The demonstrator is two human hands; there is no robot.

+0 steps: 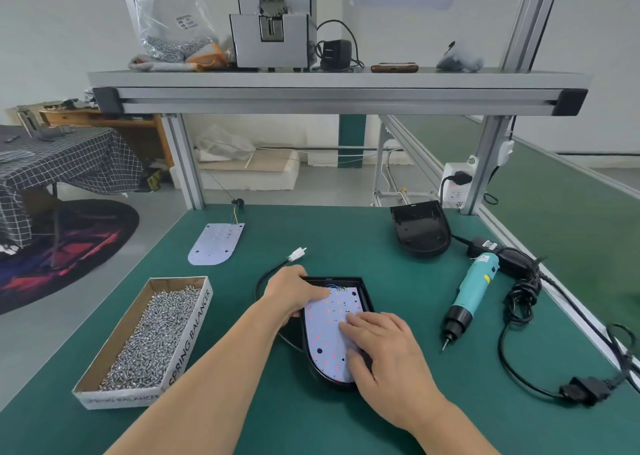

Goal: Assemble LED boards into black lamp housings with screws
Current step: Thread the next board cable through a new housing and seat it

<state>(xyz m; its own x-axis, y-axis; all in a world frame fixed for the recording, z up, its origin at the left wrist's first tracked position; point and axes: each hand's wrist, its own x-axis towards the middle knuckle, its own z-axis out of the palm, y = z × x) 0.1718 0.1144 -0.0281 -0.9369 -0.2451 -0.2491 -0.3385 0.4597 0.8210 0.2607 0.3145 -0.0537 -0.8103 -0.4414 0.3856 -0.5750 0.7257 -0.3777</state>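
The white, tongue-shaped LED board point(327, 333) is dotted with small red and orange points and a few round black holes. Its far end is straight and its near end rounded, and thin blue and yellow wires run off its far edge. It lies inside a black plastic lamp housing point(365, 297) of the same outline, whose rim shows around the board. This housing sits near the middle of the green surface point(346, 240), close to the person.

The left hand point(294, 295) covers the housing's far left corner. Its fingers point(317, 293) lie nearly straight on the board's far left part, and the thumb sits at the housing's left rim. The right hand point(377, 343) rests on the board's right side, with its fingers point(356, 321) spread flat across it and gripping nothing.

A black cable point(268, 274) loops from the housing's left side to a white plug point(297, 255) just beyond the left hand.

There are two LED boards; the second LED board point(215, 244) lies bare at the far left. There are also two housings; the second black housing point(420, 229) sits open at the far right. One teal electric screwdriver point(474, 288) lies to the right, tip toward the person. One cardboard box point(194, 319) at the left holds a heap of silver screws point(152, 337).
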